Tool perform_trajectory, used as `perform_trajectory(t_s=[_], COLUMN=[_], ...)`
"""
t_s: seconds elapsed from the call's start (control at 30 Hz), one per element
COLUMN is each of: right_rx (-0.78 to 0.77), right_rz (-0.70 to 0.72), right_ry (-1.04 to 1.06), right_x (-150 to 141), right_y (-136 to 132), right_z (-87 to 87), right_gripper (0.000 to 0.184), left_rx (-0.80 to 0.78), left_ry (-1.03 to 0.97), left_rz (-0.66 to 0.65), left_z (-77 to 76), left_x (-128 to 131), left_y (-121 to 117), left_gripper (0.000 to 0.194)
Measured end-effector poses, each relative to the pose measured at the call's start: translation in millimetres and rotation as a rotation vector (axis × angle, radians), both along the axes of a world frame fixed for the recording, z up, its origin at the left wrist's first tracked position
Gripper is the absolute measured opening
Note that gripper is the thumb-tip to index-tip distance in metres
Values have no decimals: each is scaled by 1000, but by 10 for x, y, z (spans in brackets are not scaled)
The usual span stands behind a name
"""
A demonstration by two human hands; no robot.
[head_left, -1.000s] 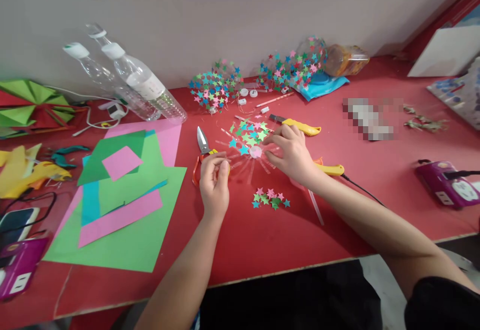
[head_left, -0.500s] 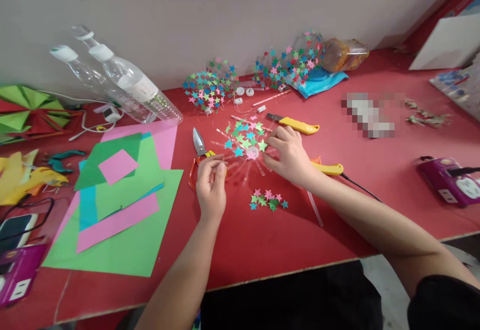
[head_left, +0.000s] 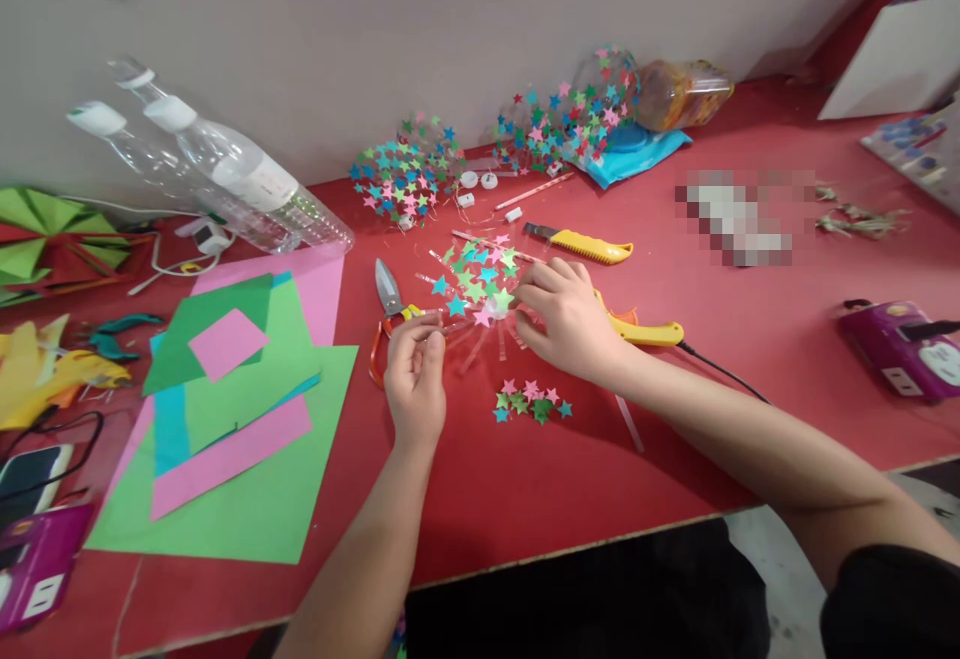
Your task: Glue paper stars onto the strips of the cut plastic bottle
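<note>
Between my hands lies a clear plastic piece with splayed strips (head_left: pixel 472 349), its middle covered by green, blue and pink paper stars (head_left: pixel 475 279). My left hand (head_left: pixel 418 379) is closed at its left side, fingertips pinched on the end of one clear strip. At the right side, my right hand (head_left: pixel 566 319) has its fingers bent together beside a light green star; what they hold, if anything, is hidden. Nearer me is a small group of loose paper stars (head_left: pixel 532 403). Scissors (head_left: pixel 387 289) with orange handles lie just beyond my left hand.
A yellow utility knife (head_left: pixel 592 245) and a yellow glue gun (head_left: pixel 651 332) lie by my right hand. Coloured paper sheets (head_left: pixel 315 459) spread at left, below leaning plastic bottles (head_left: pixel 247 174). Star-covered clear balls (head_left: pixel 401 179) stand by the wall. A purple power strip (head_left: pixel 896 349) sits at right.
The camera view has shifted slightly, so most things appear a little further left. Both hands stay at the star-covered piece, with my right fingers moved only slightly.
</note>
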State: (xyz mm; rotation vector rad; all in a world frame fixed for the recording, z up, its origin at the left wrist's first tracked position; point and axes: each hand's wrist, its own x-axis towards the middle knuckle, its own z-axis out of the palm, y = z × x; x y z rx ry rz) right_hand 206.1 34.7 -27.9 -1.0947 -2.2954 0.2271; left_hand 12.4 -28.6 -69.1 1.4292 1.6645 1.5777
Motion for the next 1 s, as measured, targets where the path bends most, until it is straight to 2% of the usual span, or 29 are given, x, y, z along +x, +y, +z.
perform_trajectory(t_s=[0.3, 0.53, 0.7, 0.9, 1.0], right_rx=[121, 94, 29, -146, -187], right_rz=[-70, -104, -50, -187, -230], right_ry=[64, 167, 217, 115, 19], right_x=[104, 205, 242, 337, 372], right_y=[75, 138, 175, 311, 345], right_z=[122, 226, 258, 265, 282], right_gripper=[14, 15, 17, 16, 17], left_rx=[0, 18, -44, -100, -132], left_ry=[-51, -97, -225, -401, -461], left_rz=[10, -4, -43, -23, -3], left_z=[-4, -11, -3, -1, 4], left_x=[-4, -6, 15, -16, -41], left_y=[13, 28, 31, 39, 58], left_gripper=[24, 22, 23, 25, 25])
